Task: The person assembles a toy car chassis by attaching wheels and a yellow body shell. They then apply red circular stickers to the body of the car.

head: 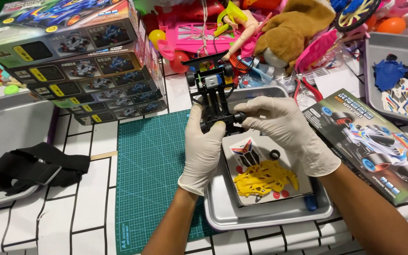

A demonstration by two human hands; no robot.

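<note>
Both gloved hands hold a black toy-car chassis (215,97) above the far end of a metal tray (265,212): the left hand (204,148) clamps its near end from below, thumb up on the frame, while the right hand (284,127) pinches a black wheel (238,117) at the chassis's right side. To seat that wheel well, the left hand would likely need to keep the frame steady and level while the right presses straight along the axle, not at an angle, since the thin plastic looks easy to flex. The tray holds a smaller flat insert carrying a yellow parts frame (265,179), a red-and-black sticker piece (247,153), a loose black tyre ring (275,154) and small red bits; something blue lies at the tray's near right corner. A second tray (393,42) at far right holds a blue part and a colourful decal sheet. A third tray (5,127) at left carries a black strap (34,165) across its near edge. Stacked kit boxes (81,61) stand behind a green cutting mat (152,170).
</note>
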